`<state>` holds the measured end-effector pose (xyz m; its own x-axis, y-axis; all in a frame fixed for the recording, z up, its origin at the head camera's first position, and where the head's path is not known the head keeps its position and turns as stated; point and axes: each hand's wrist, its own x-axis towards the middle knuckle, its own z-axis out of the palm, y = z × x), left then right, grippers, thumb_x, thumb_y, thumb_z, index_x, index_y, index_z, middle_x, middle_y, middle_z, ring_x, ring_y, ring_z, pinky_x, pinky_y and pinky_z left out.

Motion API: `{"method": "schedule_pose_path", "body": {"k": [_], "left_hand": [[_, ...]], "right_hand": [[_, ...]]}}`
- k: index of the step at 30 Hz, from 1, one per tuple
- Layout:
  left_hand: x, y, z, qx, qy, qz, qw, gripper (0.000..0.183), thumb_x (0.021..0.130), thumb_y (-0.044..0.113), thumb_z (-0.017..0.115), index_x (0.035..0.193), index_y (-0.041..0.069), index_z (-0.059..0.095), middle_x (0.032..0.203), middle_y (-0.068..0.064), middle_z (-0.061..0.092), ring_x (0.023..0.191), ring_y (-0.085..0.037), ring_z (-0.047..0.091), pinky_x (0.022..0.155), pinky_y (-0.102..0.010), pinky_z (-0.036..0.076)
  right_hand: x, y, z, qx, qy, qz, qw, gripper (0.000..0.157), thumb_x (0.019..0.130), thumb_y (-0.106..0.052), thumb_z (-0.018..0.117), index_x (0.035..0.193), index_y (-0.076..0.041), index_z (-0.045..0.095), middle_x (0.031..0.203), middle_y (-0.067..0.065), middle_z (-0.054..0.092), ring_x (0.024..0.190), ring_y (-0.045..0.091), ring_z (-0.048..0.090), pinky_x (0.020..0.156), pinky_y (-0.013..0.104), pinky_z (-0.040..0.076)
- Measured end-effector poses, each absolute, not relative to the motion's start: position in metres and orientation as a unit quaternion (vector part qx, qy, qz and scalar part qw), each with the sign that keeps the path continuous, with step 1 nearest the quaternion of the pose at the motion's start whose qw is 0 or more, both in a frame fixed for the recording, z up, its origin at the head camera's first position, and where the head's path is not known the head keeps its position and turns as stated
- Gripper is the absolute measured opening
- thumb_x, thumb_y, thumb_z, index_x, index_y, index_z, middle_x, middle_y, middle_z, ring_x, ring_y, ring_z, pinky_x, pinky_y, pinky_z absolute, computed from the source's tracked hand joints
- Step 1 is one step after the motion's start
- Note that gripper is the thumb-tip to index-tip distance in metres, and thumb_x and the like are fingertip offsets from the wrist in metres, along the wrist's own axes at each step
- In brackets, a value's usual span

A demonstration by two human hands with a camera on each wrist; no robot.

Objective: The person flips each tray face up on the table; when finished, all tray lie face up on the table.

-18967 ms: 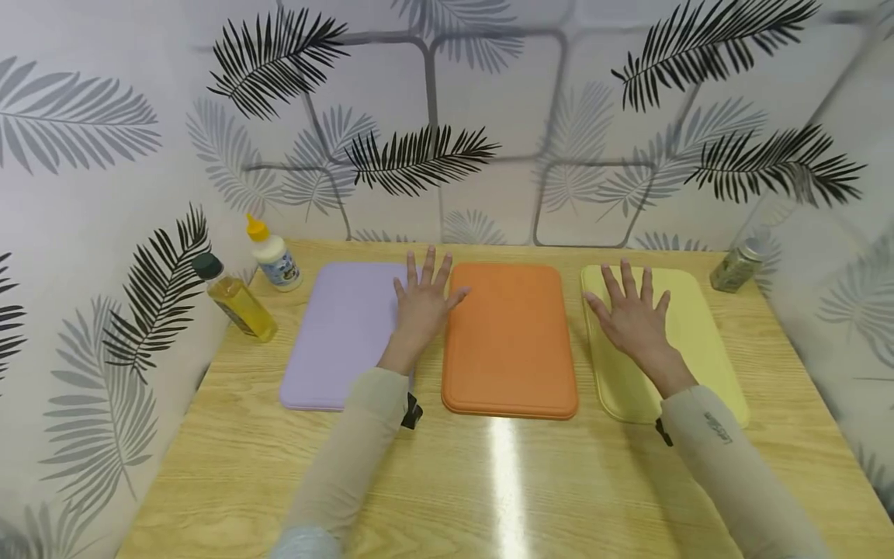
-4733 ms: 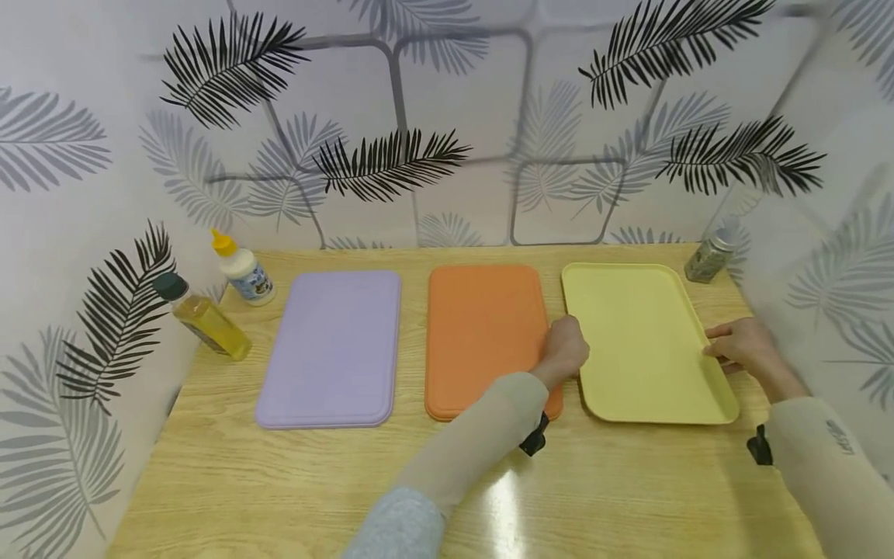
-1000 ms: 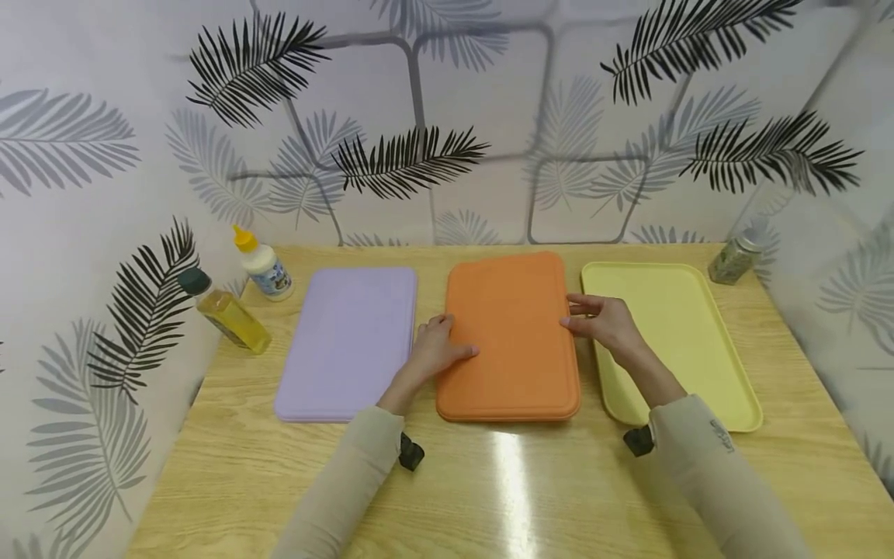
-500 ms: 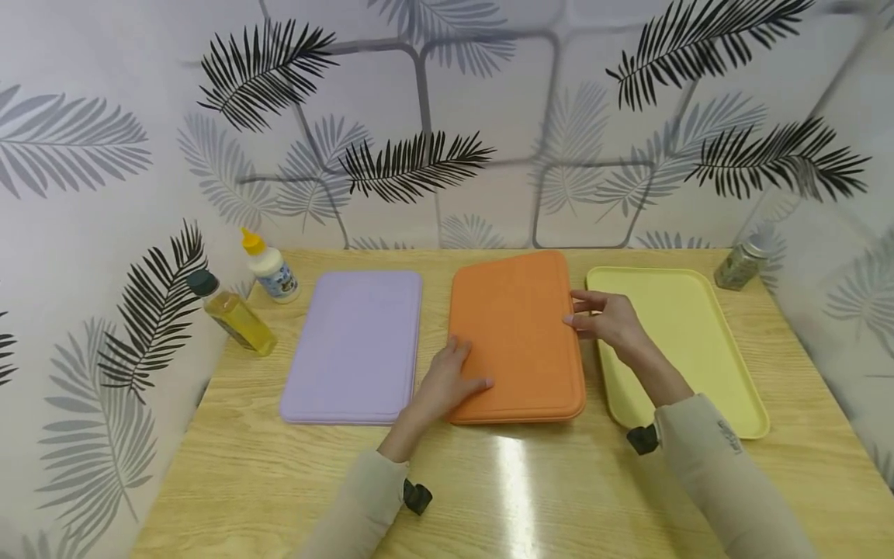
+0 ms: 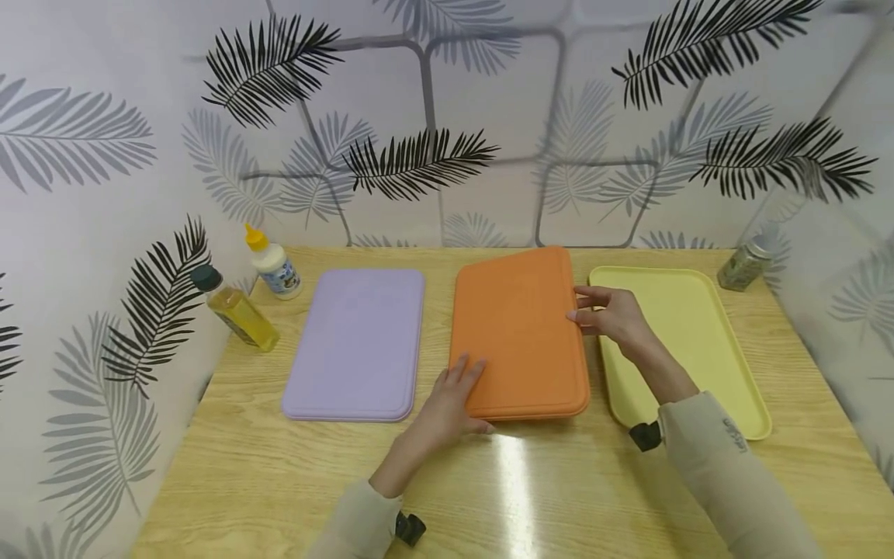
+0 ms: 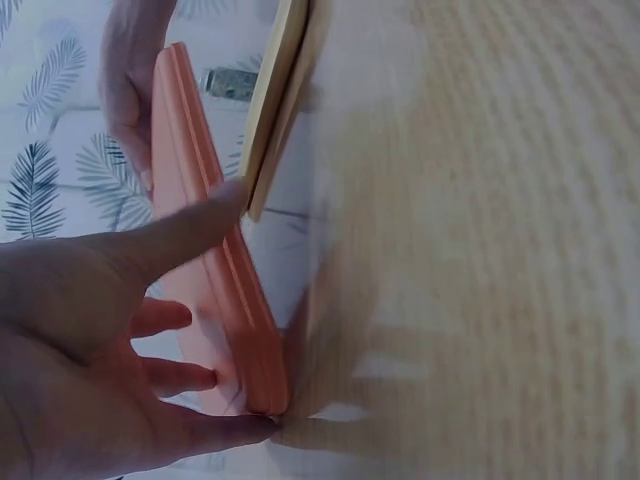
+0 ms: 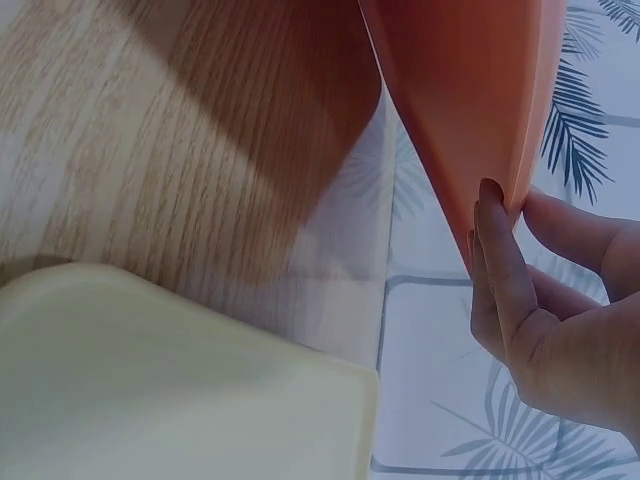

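An orange tray lies face down in the middle, its right side tilted up off the table. My right hand pinches its right edge, thumb on top and fingers beneath, as the right wrist view shows. At the tray's near left corner my left hand rests with fingers spread on its surface and thumb by the near edge. To the left a purple tray lies face down. A yellow tray, rim upward, lies to the right, partly under my right forearm.
On the left of the wooden table stand an oil bottle with a dark cap and a white bottle with a yellow nozzle. A small jar stands at the back right. A leaf-patterned wall closes the back.
Since the first frame the yellow tray has been turned rim up. Over the last second, my left hand slid nearer along the orange tray's left side to its near corner; its right side rose slightly.
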<state>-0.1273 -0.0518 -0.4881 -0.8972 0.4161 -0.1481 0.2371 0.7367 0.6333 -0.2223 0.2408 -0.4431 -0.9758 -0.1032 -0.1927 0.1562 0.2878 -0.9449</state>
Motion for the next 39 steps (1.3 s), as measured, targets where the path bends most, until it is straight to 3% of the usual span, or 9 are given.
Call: {"method": "schedule_pose_path", "body": {"k": [5,16,27,35,39], "left_hand": [[-0.124,-0.053,-0.491,0.169,0.921,0.335,0.109,0.089,0.074,0.016,0.084,0.149,0.009,0.036,0.157,-0.019,0.021,0.136,-0.047,0.028,0.104,-0.057,0.036],[-0.119,-0.048,-0.484,0.155,0.920,0.346,0.101,0.082,0.075,0.015,0.083,0.146,0.006,0.042,0.152,-0.022,0.030,0.127,-0.046,0.043,0.101,-0.054,0.041],[-0.117,-0.043,-0.482,0.144,0.911,0.369,0.115,0.079,0.079,0.015,0.080,0.146,0.007,0.040,0.151,-0.021,0.032,0.133,-0.043,0.037,0.104,-0.057,0.037],[-0.112,-0.034,-0.478,0.163,0.897,0.389,0.129,0.079,0.083,0.015,0.076,0.148,0.003,0.034,0.151,-0.021,0.033,0.135,-0.039,0.037,0.106,-0.049,0.037],[-0.110,-0.032,-0.478,0.168,0.901,0.381,0.121,0.079,0.083,0.014,0.075,0.149,0.002,0.032,0.151,-0.021,0.032,0.134,-0.039,0.039,0.105,-0.047,0.039]], "right_hand": [[-0.223,0.240,-0.438,0.011,0.798,-0.593,0.108,0.057,0.088,-0.001,0.067,0.140,0.006,0.045,0.121,0.027,0.050,0.074,0.006,0.065,0.073,0.032,0.058],[-0.224,0.241,-0.425,-0.018,0.792,-0.601,0.108,0.054,0.091,-0.007,0.066,0.140,0.005,0.046,0.116,0.021,0.052,0.077,0.004,0.064,0.077,0.035,0.057],[-0.223,0.237,-0.407,0.003,0.773,-0.625,0.109,0.057,0.091,-0.015,0.067,0.143,-0.003,0.046,0.115,0.010,0.056,0.084,0.006,0.065,0.078,0.030,0.057],[-0.227,0.237,-0.392,0.026,0.673,-0.721,0.161,0.066,0.090,-0.009,0.067,0.149,-0.009,0.037,0.097,0.000,0.063,0.083,0.010,0.062,0.071,0.025,0.056],[-0.228,0.233,-0.388,0.036,0.649,-0.741,0.166,0.064,0.089,-0.006,0.068,0.147,-0.010,0.040,0.093,0.000,0.066,0.082,0.011,0.064,0.069,0.026,0.057]]}}
